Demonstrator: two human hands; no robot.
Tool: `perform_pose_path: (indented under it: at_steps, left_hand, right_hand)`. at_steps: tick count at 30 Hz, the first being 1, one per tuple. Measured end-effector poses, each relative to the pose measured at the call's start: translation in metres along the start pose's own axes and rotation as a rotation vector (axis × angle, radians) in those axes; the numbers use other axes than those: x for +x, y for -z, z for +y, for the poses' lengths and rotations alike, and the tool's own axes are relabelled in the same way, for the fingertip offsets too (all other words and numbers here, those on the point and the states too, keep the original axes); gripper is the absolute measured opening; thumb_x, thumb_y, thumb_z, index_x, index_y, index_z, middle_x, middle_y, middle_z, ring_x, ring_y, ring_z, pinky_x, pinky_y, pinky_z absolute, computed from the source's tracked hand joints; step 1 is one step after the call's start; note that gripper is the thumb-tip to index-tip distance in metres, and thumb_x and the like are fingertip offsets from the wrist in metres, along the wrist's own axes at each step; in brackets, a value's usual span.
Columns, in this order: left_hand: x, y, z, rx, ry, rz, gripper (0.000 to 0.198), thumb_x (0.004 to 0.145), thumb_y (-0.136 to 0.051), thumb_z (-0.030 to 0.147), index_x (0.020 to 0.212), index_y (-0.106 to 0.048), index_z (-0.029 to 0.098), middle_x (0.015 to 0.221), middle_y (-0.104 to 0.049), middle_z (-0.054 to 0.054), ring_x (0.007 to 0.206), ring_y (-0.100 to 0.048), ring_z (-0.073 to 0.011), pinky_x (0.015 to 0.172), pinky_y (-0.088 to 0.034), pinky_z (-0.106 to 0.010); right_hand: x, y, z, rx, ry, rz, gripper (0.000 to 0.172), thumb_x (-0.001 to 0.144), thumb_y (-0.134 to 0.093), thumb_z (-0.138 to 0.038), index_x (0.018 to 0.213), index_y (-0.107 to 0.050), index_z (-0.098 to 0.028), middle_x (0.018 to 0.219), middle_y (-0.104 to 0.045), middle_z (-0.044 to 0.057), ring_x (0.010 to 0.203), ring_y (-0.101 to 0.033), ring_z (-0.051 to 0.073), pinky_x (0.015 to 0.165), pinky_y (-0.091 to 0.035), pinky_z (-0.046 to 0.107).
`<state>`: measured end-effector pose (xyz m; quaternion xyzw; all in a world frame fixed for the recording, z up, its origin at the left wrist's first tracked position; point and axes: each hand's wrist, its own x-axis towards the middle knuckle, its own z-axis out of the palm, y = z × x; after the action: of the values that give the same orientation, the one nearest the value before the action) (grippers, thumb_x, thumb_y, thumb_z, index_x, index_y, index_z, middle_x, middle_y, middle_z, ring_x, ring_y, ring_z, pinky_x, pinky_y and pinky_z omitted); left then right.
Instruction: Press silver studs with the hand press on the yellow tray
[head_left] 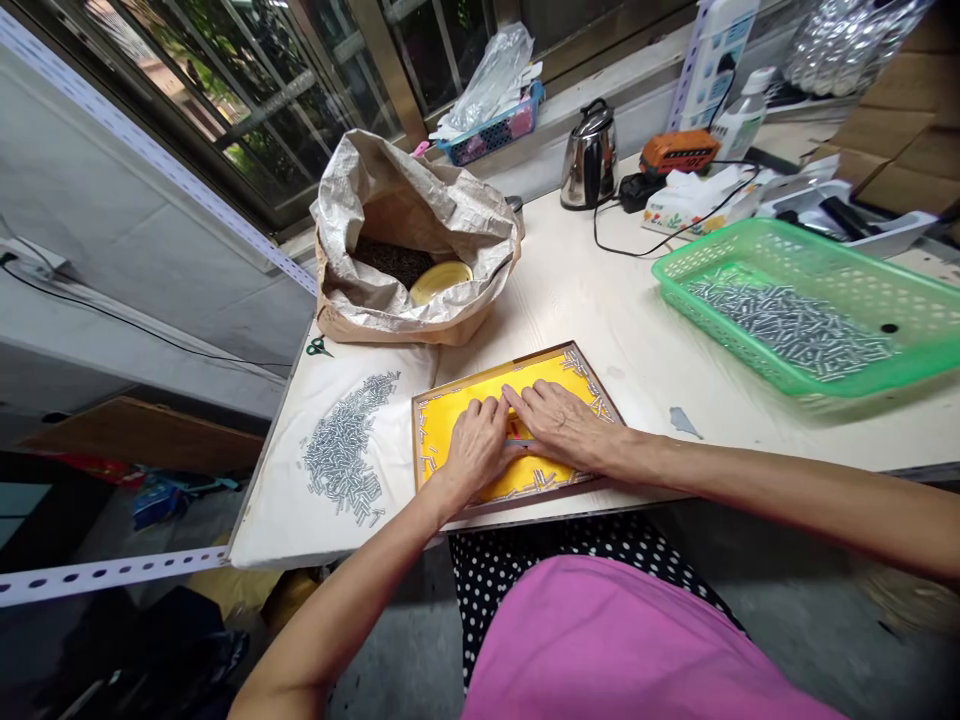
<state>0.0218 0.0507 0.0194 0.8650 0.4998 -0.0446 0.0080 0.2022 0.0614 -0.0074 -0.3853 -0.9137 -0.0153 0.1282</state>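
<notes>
A shallow brown-rimmed tray with a yellow bottom (465, 405) lies near the table's front edge, small metal pins (544, 482) scattered along its sides. Over its middle, my left hand (478, 440) and my right hand (559, 422) meet, thumbs and fingertips close together. Both have curled fingers closed around something low on the tray. Between them shows a small piece with a bluish-grey edge (517, 442) and a bit of red; my fingers hide most of it. Left of the tray, a pile of similar metal pins (345, 450) is spread on white cloth.
Behind the tray stands an open sack (420, 325) with dark contents and a yellow round lid or dish (442, 280). A green basket (735, 345) of metal pins is at right. Small scissors (319, 347), a kettle (589, 160) and a tissue box (694, 205) also occupy the table.
</notes>
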Motion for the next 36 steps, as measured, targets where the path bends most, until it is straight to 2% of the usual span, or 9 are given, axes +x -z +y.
perform_pose_path:
  at_steps: [6, 11, 15, 19, 22, 24, 26, 31, 36]
  left_hand:
    - [0.009, 0.007, 0.004, 0.017, 0.026, -0.143, 0.05, 0.089, -0.063, 0.034, 0.13, -0.048, 0.009, 0.121, -0.059, -0.016, 0.112, -0.053, -0.03, 0.092, -0.05, -0.042]
    - [0.006, 0.006, 0.001, 0.025, 0.076, -0.127, 0.035, 0.095, -0.056, 0.035, 0.122, -0.054, 0.012, 0.119, -0.061, -0.014, 0.111, -0.054, -0.0283, 0.092, -0.049, -0.04]
    - [0.008, 0.001, 0.0, 0.037, 0.107, -0.14, 0.021, 0.098, -0.051, 0.034, 0.102, -0.061, 0.015, 0.108, -0.065, -0.013, 0.107, -0.057, -0.0265, 0.089, -0.05, -0.037]
    - [0.01, -0.004, -0.005, 0.04, 0.121, -0.104, 0.02, 0.096, -0.055, 0.035, 0.098, -0.062, 0.016, 0.103, -0.065, -0.012, 0.103, -0.059, -0.026, 0.086, -0.051, -0.036]
    - [0.006, -0.01, -0.009, 0.03, 0.13, -0.007, 0.027, 0.093, -0.06, 0.039, 0.109, -0.061, 0.016, 0.108, -0.065, -0.014, 0.105, -0.06, -0.0272, 0.087, -0.052, -0.038]
    - [0.001, -0.016, -0.011, -0.012, 0.076, 0.085, 0.034, 0.093, -0.06, 0.038, 0.12, -0.057, 0.016, 0.123, -0.061, -0.016, 0.114, -0.058, -0.0285, 0.093, -0.052, -0.041]
    - [-0.005, -0.022, -0.013, -0.059, -0.043, 0.156, 0.028, 0.097, -0.054, 0.031, 0.122, -0.058, 0.018, 0.138, -0.053, -0.017, 0.128, -0.051, -0.0293, 0.102, -0.048, -0.047]
    - [-0.012, -0.03, -0.013, -0.139, -0.235, 0.195, 0.019, 0.098, -0.049, 0.026, 0.099, -0.066, 0.017, 0.135, -0.057, -0.014, 0.134, -0.045, -0.0283, 0.108, -0.045, -0.048]
    - [-0.026, -0.017, -0.014, -0.183, -0.252, 0.189, 0.022, 0.097, -0.053, 0.032, 0.1, -0.07, 0.018, 0.125, -0.062, -0.011, 0.13, -0.047, -0.0269, 0.107, -0.046, -0.044]
  right_hand:
    - [0.001, -0.017, 0.007, -0.001, -0.044, -0.056, 0.06, 0.09, -0.058, -0.036, 0.137, -0.044, -0.001, 0.111, -0.062, 0.02, 0.101, -0.053, 0.032, 0.086, -0.04, 0.042]
    - [0.007, -0.027, 0.008, -0.053, -0.038, -0.083, 0.027, 0.096, -0.046, -0.019, 0.117, -0.058, -0.007, 0.103, -0.065, 0.016, 0.094, -0.055, 0.027, 0.08, -0.041, 0.038]
    - [0.014, -0.034, 0.007, -0.044, 0.059, -0.119, 0.025, 0.094, -0.039, -0.006, 0.1, -0.063, -0.012, 0.093, -0.065, 0.012, 0.088, -0.054, 0.024, 0.076, -0.039, 0.035]
    - [0.018, -0.034, 0.01, -0.006, 0.072, -0.138, 0.021, 0.095, -0.043, -0.009, 0.099, -0.063, -0.012, 0.093, -0.065, 0.012, 0.088, -0.054, 0.023, 0.076, -0.038, 0.035]
    - [0.02, -0.028, 0.016, 0.011, 0.035, -0.08, 0.02, 0.097, -0.05, -0.024, 0.106, -0.062, -0.011, 0.1, -0.065, 0.013, 0.094, -0.054, 0.025, 0.079, -0.036, 0.036]
    - [0.02, -0.024, 0.023, 0.024, 0.006, -0.027, 0.034, 0.097, -0.052, -0.039, 0.113, -0.061, -0.011, 0.108, -0.065, 0.015, 0.099, -0.053, 0.028, 0.082, -0.035, 0.038]
    - [0.022, -0.024, 0.031, 0.04, -0.011, -0.025, 0.04, 0.098, -0.05, -0.047, 0.117, -0.06, -0.013, 0.113, -0.064, 0.015, 0.101, -0.052, 0.029, 0.083, -0.034, 0.039]
    - [0.032, -0.037, 0.05, 0.033, -0.029, -0.106, 0.018, 0.098, -0.047, -0.021, 0.103, -0.064, -0.017, 0.108, -0.065, 0.011, 0.099, -0.051, 0.025, 0.079, -0.031, 0.035]
    - [0.037, -0.05, 0.056, 0.044, 0.059, -0.004, 0.016, 0.097, -0.047, -0.019, 0.093, -0.062, -0.018, 0.1, -0.063, 0.009, 0.091, -0.048, 0.022, 0.078, -0.03, 0.033]
